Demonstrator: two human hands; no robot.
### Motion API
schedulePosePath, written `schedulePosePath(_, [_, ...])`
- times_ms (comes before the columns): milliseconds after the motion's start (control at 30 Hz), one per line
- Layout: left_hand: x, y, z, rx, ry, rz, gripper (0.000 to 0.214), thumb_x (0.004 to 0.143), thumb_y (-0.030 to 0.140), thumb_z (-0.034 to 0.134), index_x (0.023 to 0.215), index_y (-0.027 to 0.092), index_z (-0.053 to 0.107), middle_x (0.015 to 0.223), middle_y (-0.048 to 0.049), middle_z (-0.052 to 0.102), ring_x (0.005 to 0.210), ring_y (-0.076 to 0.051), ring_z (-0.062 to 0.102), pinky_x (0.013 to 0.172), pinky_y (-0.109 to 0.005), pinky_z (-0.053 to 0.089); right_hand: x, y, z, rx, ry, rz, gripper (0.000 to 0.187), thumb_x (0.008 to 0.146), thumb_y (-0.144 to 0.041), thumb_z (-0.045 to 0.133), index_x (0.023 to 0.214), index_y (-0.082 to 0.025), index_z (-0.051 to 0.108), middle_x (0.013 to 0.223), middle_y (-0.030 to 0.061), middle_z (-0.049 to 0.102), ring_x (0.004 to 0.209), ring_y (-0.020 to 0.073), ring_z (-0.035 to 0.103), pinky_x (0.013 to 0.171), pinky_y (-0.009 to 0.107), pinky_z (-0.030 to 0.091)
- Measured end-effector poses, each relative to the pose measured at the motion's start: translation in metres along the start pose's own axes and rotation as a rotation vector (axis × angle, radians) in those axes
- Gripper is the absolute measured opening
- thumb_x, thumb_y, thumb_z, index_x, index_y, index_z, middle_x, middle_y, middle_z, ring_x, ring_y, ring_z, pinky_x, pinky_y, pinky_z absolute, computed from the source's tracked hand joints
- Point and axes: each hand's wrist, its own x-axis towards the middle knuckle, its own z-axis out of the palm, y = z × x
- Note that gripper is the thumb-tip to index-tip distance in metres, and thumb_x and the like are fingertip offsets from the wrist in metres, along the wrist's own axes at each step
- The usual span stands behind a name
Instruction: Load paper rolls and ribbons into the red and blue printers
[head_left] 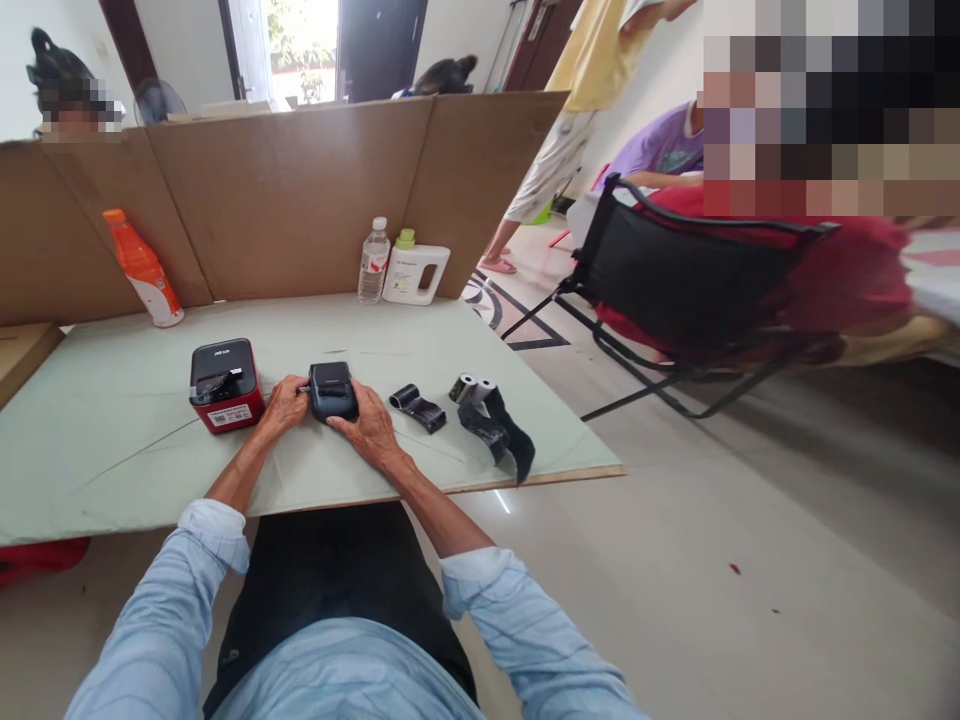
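A small black portable printer (333, 392) is between my hands on the table, near its front edge. My right hand (373, 425) is wrapped around its right side, thumb along the near edge. At the opposite side, my left hand (287, 404) is closed with curled fingers against the printer's left edge; a small pale bit shows at those fingertips, too small to name. Left of my hands stands a red and black box-shaped printer (225, 385) with a white label. To the right lie a curled black strip (418, 408) and two rolls (475, 388) with black strips trailing off.
A cardboard screen (300, 200) borders the table's (300, 490) far side. Before it stand an orange bottle (144, 268), a clear water bottle (374, 262) and a white jug (416, 272). A black folding chair (697, 270) and other people are to the right, beyond the table.
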Motion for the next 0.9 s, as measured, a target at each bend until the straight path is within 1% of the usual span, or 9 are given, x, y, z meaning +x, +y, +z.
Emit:
schedulePosePath(67, [0.008,0.003,-0.002,-0.068,-0.018,-0.132,0.029,0.078,0.009,0.062,0.098,0.017,0.081,0.091,-0.0054,0.079,0.093,-0.022,0.072,0.086,-0.031,0.059,0.0,-0.001,0.0,-0.001,-0.002,0.01,0.086,0.088,-0.047,0.077,0.16,-0.018,0.042,0.145,0.0202,0.062,0.137,0.0387,0.056,0.116,0.059,0.046])
schedulePosePath(133, [0.015,0.006,-0.003,-0.13,-0.028,-0.246,0.02,0.082,0.012,0.064,0.094,0.014,0.079,0.075,-0.0032,0.074,0.075,-0.019,0.07,0.069,-0.026,0.057,0.001,-0.002,-0.001,0.001,0.0,0.013,0.086,0.087,-0.047,0.078,0.16,-0.017,0.043,0.144,0.0207,0.062,0.137,0.0386,0.056,0.117,0.059,0.046])
schedulePosePath(200, [0.021,0.007,-0.002,-0.155,-0.025,-0.302,0.011,0.084,0.013,0.066,0.09,0.013,0.076,0.063,-0.0007,0.066,0.06,-0.016,0.064,0.056,-0.023,0.051,0.001,-0.003,-0.001,0.005,-0.002,0.012,0.086,0.087,-0.046,0.078,0.16,-0.016,0.043,0.144,0.0206,0.062,0.137,0.0382,0.056,0.117,0.058,0.047])
schedulePosePath(267, [0.025,0.007,-0.001,-0.172,-0.022,-0.324,0.005,0.085,0.014,0.068,0.085,0.012,0.072,0.057,0.0011,0.062,0.052,-0.013,0.06,0.05,-0.02,0.046,0.001,-0.004,-0.002,0.007,-0.002,0.012,0.086,0.087,-0.046,0.079,0.159,-0.016,0.043,0.144,0.0203,0.062,0.137,0.0379,0.056,0.117,0.058,0.047])
schedulePosePath(333, [0.029,0.007,-0.001,-0.197,-0.02,-0.344,0.003,0.085,0.014,0.071,0.082,0.013,0.07,0.056,0.0019,0.06,0.05,-0.011,0.059,0.048,-0.018,0.045,0.002,-0.004,-0.001,0.009,-0.002,0.012,0.086,0.087,-0.045,0.079,0.159,-0.017,0.043,0.145,0.02,0.061,0.138,0.0377,0.056,0.117,0.058,0.047])
schedulePosePath(433, [0.032,0.007,-0.002,-0.236,-0.02,-0.365,0.009,0.084,0.015,0.074,0.08,0.014,0.066,0.057,0.0018,0.061,0.05,-0.01,0.059,0.046,-0.017,0.044,0.003,-0.004,-0.001,0.008,0.004,0.015,0.086,0.086,-0.045,0.08,0.159,-0.019,0.043,0.146,0.0194,0.061,0.137,0.038,0.056,0.117,0.058,0.047])
schedulePosePath(633, [0.034,0.009,-0.003,-0.315,-0.025,-0.401,0.011,0.085,0.012,0.072,0.082,0.015,0.062,0.061,0.0019,0.062,0.05,-0.009,0.059,0.046,-0.016,0.043,0.004,-0.003,0.001,0.021,0.006,0.014,0.086,0.086,-0.043,0.08,0.159,-0.018,0.043,0.145,0.02,0.061,0.137,0.038,0.056,0.117,0.058,0.048])
schedulePosePath(733, [0.033,0.01,-0.003,-0.353,-0.029,-0.41,0.013,0.083,0.013,0.074,0.091,0.014,0.063,0.064,0.0026,0.063,0.052,-0.009,0.06,0.047,-0.017,0.044,0.005,-0.002,0.003,0.017,0.006,0.02,0.088,0.086,-0.044,0.08,0.161,-0.019,0.041,0.145,0.0199,0.06,0.137,0.0383,0.056,0.116,0.059,0.048])
schedulePosePath(900, [0.033,0.012,-0.007,-0.395,-0.051,-0.41,0.032,0.082,0.013,0.075,0.113,0.014,0.066,0.067,0.0034,0.064,0.053,-0.009,0.061,0.048,-0.017,0.045,0.007,-0.002,0.004,0.021,0.004,0.038,0.094,0.084,-0.043,0.081,0.163,-0.019,0.036,0.145,0.0195,0.06,0.136,0.0376,0.056,0.115,0.057,0.047])
